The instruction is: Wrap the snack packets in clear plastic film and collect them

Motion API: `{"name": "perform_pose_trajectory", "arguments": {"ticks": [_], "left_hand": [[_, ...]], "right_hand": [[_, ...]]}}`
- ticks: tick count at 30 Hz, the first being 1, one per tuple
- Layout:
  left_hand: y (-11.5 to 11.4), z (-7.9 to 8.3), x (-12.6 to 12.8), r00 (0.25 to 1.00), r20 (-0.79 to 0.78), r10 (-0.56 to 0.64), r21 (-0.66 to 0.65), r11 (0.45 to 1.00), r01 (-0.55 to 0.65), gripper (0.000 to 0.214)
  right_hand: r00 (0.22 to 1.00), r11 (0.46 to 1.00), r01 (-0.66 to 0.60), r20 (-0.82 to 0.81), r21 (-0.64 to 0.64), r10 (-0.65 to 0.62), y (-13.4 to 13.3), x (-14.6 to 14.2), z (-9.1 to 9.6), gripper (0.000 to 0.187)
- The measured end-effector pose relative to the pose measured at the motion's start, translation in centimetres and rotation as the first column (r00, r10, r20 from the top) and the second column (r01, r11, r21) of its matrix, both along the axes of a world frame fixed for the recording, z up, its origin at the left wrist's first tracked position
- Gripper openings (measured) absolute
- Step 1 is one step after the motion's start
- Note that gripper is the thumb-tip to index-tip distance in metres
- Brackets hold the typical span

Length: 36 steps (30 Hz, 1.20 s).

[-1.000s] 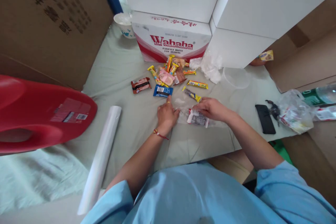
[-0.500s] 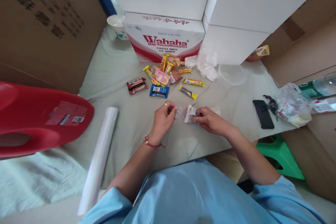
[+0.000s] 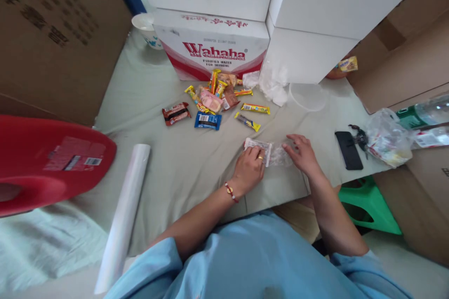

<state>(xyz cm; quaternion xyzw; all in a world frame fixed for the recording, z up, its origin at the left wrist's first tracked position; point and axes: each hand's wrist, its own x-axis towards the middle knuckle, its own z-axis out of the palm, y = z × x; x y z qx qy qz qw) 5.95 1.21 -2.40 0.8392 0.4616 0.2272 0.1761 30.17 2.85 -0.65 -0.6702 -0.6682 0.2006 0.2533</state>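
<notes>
- Left hand (image 3: 248,170): fingers bent and close together, resting on a small packet (image 3: 258,146); I cannot tell whether they pinch it.
- That packet lies flat near the front edge of the table (image 3: 168,173).
- Right hand (image 3: 303,156): partly open, thumb and fingers apart, just beside clear plastic (image 3: 280,156); contact is unclear.
- 2 yellow bars (image 3: 247,121) and a blue snack (image 3: 208,121) lie farther from that edge.
</notes>
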Motion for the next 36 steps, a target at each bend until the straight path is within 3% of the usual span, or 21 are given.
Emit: {"name": "perform_pose_trajectory", "arguments": {"ticks": [4, 6, 11, 15, 18, 20, 22, 25, 28, 30, 32, 36], "left_hand": [[-0.5, 0.4, 0.4, 0.992, -0.124, 0.004, 0.053, 0.999, 0.002, 0.036], [-0.5, 0.5, 0.5, 0.991, -0.131, 0.003, 0.064, 0.998, 0.005, 0.036], [-0.6, 0.7, 0.6, 0.993, -0.116, 0.000, 0.025, 1.000, 0.003, 0.035], [-0.6, 0.6, 0.7, 0.997, -0.076, -0.008, 0.005, 1.000, 0.009, 0.030], [0.2, 0.1, -0.2, 0.990, 0.138, -0.013, -0.062, 0.998, 0.021, 0.023], [1.2, -0.2, -1.5, 0.918, 0.383, 0.100, -0.139, 0.989, -0.050, 0.024], [2.6, -0.4, -3.2, 0.758, 0.563, 0.329, -0.254, 0.942, -0.220, 0.027], [4.9, -0.8, -5.5, 0.494, 0.589, 0.640, -0.418, 0.764, -0.492, 0.024], [6.4, -1.4, -6.3, 0.392, 0.544, 0.742, -0.498, 0.661, -0.562, 0.021], [6.7, -1.7, -6.1, 0.401, 0.529, 0.748, -0.534, 0.661, -0.528, 0.019], [6.6, -1.7, -5.6, 0.416, 0.558, 0.718, -0.559, 0.696, -0.450, 0.015], [5.9, -1.1, -4.9, 0.359, 0.727, 0.585, -0.576, 0.805, -0.144, 0.013]], "right_hand": [[0.998, 0.999, -0.031, 0.052, 0.016, 0.030, -1.1, -0.6, -1.6, 0.043], [0.998, 0.999, -0.038, -0.042, -0.016, 0.037, -1.6, -0.7, -0.7, 0.040], [0.958, 0.962, -0.034, -0.282, -0.272, -0.045, -0.8, -2.9, 3.1, 0.037], [0.965, 0.976, -0.085, -0.259, -0.198, 0.032, 2.1, -7.3, 2.8, 0.027], [0.984, 0.980, -0.145, -0.120, -0.135, 0.129, 3.8, -10.3, 1.4, 0.021], [0.982, 0.979, -0.182, 0.032, -0.088, 0.185, 3.8, -11.5, 0.9, 0.025], [0.956, 0.973, -0.222, 0.181, -0.065, 0.231, 2.8, -12.2, 0.6, 0.030], [0.902, 0.959, -0.280, 0.329, -0.053, 0.281, 0.3, -12.4, 0.5, 0.043], [0.873, 0.932, -0.359, 0.339, -0.042, 0.351, -1.6, -11.6, 0.2, 0.076], [0.871, 0.916, -0.399, 0.295, -0.041, 0.392, -2.0, -10.9, 0.0, 0.076], [0.898, 0.924, -0.381, 0.228, -0.022, 0.376, -1.6, -10.1, 0.1, 0.060], [0.983, 0.985, -0.170, -0.060, 0.030, 0.172, -0.1, -9.4, 1.2, 0.043]]}}
